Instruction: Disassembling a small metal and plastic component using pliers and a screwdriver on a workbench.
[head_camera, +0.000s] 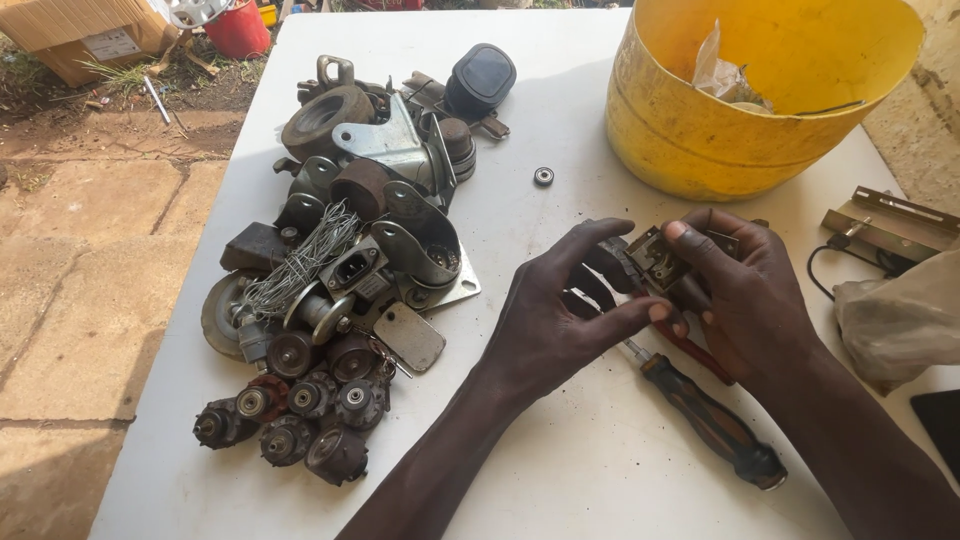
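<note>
My left hand (560, 315) and my right hand (750, 295) meet over the white table (560, 110), both closed around a small boxy metal part (655, 258) with dark fittings. My right thumb rests on its top and my left fingers wrap its left side. Under my hands lie red-handled pliers (695, 355), partly hidden. A screwdriver with a dark brown grip (710, 425) lies just below, pointing up-left under my left hand.
A heap of caster wheels, metal brackets and a wire bundle (345, 270) fills the table's left. A small bearing (544, 177) lies alone. A yellow bucket (700, 130) stands at the back right. Metal hinges (890, 225), a black cable and a plastic bag (905, 315) sit right.
</note>
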